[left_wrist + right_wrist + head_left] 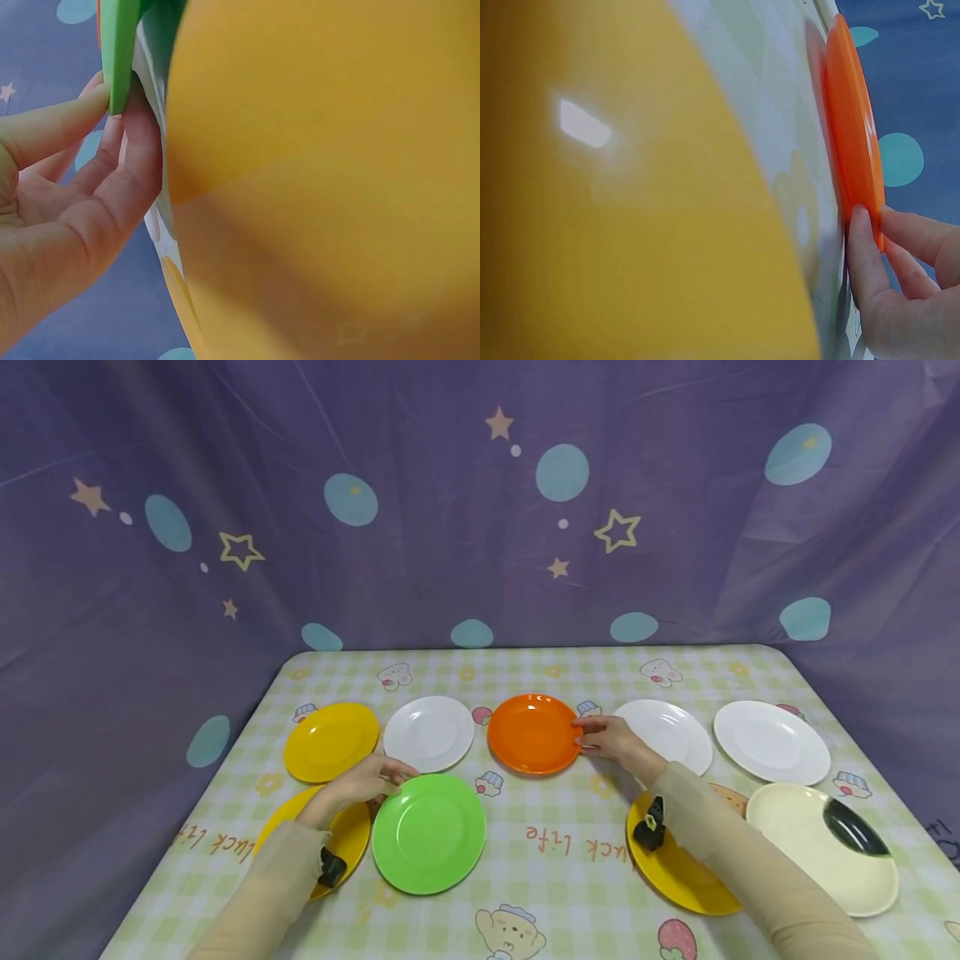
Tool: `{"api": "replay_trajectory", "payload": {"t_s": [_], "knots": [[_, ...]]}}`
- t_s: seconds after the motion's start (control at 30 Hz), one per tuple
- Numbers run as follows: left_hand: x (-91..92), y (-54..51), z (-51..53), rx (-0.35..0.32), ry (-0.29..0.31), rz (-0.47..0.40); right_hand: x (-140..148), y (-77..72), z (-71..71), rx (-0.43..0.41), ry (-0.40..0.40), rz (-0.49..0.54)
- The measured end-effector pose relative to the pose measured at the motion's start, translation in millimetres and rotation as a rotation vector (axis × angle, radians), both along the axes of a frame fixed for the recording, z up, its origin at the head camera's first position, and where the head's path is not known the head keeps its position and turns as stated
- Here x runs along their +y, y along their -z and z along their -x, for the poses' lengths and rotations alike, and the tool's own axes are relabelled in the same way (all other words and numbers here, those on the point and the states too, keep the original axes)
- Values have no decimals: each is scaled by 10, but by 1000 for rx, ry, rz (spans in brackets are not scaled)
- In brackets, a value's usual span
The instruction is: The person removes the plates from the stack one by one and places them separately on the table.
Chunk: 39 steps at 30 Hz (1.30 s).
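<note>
At its upper left rim, a green plate (429,833) is pinched by my left hand (365,783). The left wrist view shows the thumb on one side of the green rim (120,60) and fingers on the other. My right hand (617,739) grips the right rim of an orange plate (534,735) at the back middle. In the right wrist view the orange plate (853,120) stands edge-on, its rim between thumb and fingers. Beneath my left forearm lies a yellow plate (352,839), partly hidden. Another yellow plate (675,877) is under my right forearm.
A yellow plate (332,742) and a white plate (429,733) lie at the back left. Two more white plates, one (667,735) behind my right hand and one (771,742) farther right, share that row. A cream plate with a dark oval (810,852) sits front right on the checked tablecloth (555,893).
</note>
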<state>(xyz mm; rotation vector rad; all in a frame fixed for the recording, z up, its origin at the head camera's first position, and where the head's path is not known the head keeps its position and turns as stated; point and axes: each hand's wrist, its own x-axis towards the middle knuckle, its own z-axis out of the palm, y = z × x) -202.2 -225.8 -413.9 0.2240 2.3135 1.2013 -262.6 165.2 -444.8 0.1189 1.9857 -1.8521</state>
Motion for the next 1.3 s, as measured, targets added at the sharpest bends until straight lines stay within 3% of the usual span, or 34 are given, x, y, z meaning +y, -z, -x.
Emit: {"api": "replay_trajectory", "payload": {"t_s": [0.3,0.77,1.3], "knots": [[6,32,-2,-26,-35,26,-9,8,7,-2,11,-2],[23,41,-9,-20,-38,54,-6,-10,-16,7,10,7],[16,18,-10,-18,5,41,9,-46,-67,-9,60,-16]]}}
